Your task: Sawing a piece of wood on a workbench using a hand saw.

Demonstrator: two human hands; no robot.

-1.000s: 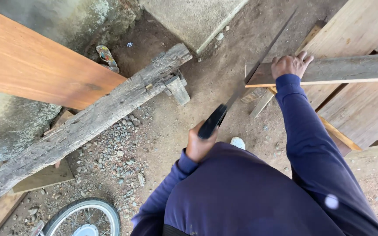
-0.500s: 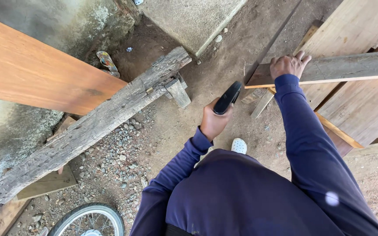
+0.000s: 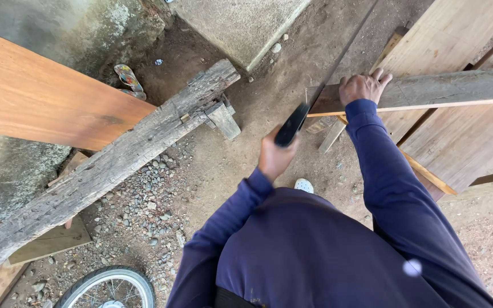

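Our left hand (image 3: 275, 157) had its grip closed tight around the dark handle of a handsaw (image 3: 293, 122), whose long thin blade ran up and away to the right, crossing the near end of a weathered plank (image 3: 440, 90). Our right hand (image 3: 363, 86) lay flat on top of that plank, fingers spread and pressing down, holding nothing inside the palm. The plank stretched level toward the right edge of the view, resting over broad pale boards (image 3: 457, 131) stacked beneath it. Both our arms wore dark blue sleeves, and a white shoe tip (image 3: 303, 185) showed on the dirt floor (image 3: 246, 142) just below the saw hand. A short offcut of wood (image 3: 331, 136) lay on the ground under the plank's end. To the left a rough, cracked old beam (image 3: 115, 165) slanted across the ground, with a smooth reddish-brown board (image 3: 41, 97) above it and loose gravel (image 3: 144, 211) beside it. A pair of patterned sandals (image 3: 129, 80) sat near the wall, and a bicycle wheel (image 3: 109, 288) showed at the bottom edge.
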